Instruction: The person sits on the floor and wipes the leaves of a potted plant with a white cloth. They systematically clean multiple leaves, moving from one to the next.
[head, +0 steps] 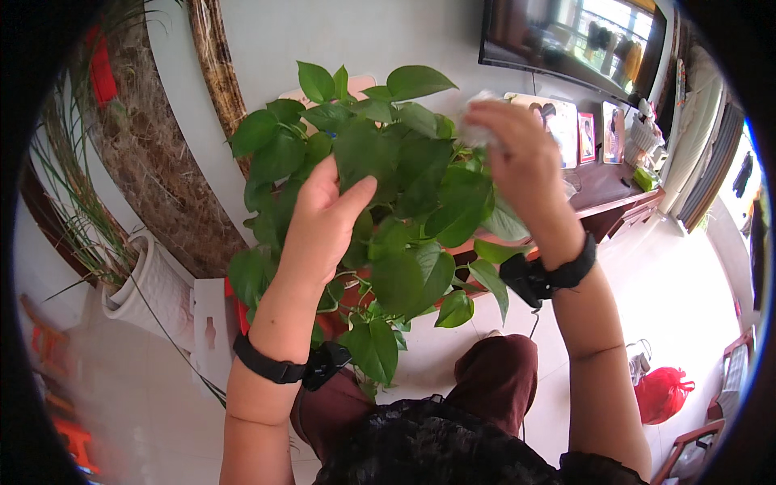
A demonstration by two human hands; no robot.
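A bushy potted plant with broad green leaves (418,267) stands in front of me; its pot is mostly hidden. My left hand (330,212) grips a large leaf (367,154) near its edge, thumb on top and fingers partly beneath it. At the plant's right side my right hand (521,145) is raised, its fingers bent around a crumpled whitish cloth or tissue (482,130). That hand is slightly blurred. Each wrist wears a black strap with a small device.
Behind to the right, a dark red cabinet (606,191) bears framed photos and a basket below a wall-mounted television (576,42). A white planter (160,297) with a grassy plant stands at left. A red plastic bag (661,394) lies on the floor at right.
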